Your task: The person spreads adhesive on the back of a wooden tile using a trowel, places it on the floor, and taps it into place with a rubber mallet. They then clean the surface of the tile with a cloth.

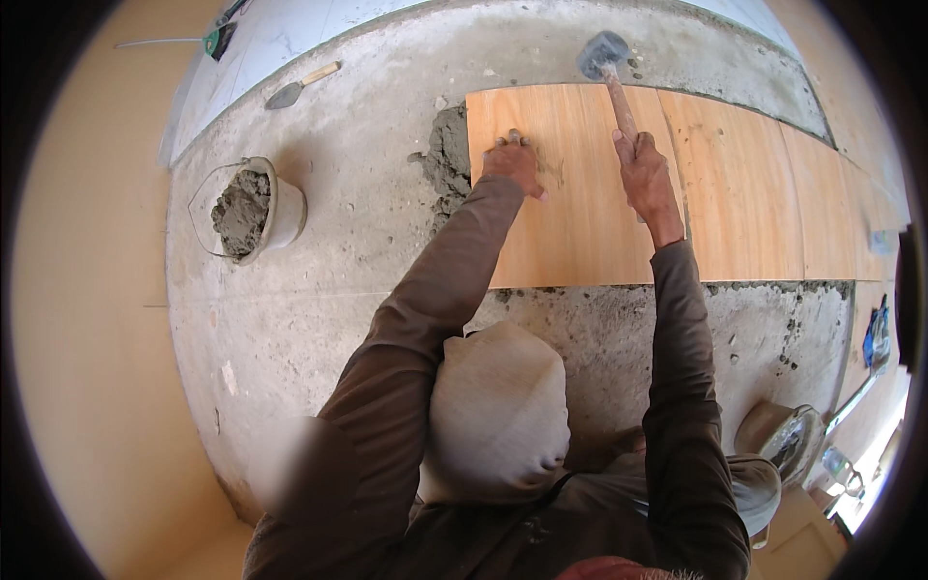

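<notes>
My left hand (pixel 514 164) rests on the wood-patterned tile (pixel 570 227), near its left edge, with the fingers spread on the surface. In my right hand (pixel 646 179) is the wooden handle of a rubber mallet (pixel 601 56). Its dark grey head sits beyond the tile's far edge; whether it touches anything I cannot tell. Wet grey mortar (pixel 448 159) shows along the tile's left side. More mortar peeks out under the near edge.
To the left stands a white bucket (pixel 287 215) full of mortar (pixel 240 213). A pointed trowel (pixel 300 85) with a wooden handle lies on the concrete floor (pixel 358 193). Similar tiles (pixel 739 198) continue to the right. Another bucket (pixel 781 440) is at the lower right.
</notes>
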A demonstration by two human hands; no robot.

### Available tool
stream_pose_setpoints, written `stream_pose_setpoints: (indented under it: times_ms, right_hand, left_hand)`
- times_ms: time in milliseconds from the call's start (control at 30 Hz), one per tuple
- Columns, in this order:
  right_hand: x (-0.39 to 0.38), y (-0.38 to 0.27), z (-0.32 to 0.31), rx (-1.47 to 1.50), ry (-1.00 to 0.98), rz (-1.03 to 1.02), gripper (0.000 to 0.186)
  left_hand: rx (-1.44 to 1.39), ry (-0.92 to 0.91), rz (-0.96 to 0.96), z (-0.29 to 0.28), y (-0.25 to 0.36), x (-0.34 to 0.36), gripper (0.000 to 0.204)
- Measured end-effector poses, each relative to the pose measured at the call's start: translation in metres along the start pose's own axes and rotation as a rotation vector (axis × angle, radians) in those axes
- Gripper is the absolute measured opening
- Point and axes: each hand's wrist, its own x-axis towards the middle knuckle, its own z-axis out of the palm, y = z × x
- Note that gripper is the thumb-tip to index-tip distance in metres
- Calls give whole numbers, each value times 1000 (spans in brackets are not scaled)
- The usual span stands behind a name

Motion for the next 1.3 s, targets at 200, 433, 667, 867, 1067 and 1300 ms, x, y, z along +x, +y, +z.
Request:
stream_pose_setpoints:
  times_ms: [200, 433, 667, 867, 1067, 1300]
  right_hand:
    - [6, -2, 44, -227, -223, -189, 41]
    - [4, -58, 51, -17, -239, -142, 45]
    - [-20, -27, 16, -19, -65, 15, 43]
    - [-6, 40, -8, -86, 61, 123, 44]
    - [-11, 76, -11, -89, 97, 85, 57]
    - [-37, 50, -170, -393, -252, -187, 45]
  left_hand:
    - [-40, 49, 25, 3, 7, 1, 108]
    - [-47, -68, 27, -3, 4, -1, 110]
    - [4, -21, 58, 9, -7, -1, 115]
    - [61, -35, 31, 4, 1, 9, 119]
    - [85, -33, 18, 0, 12, 7, 119]
    - [45, 15, 57, 28, -12, 13, 114]
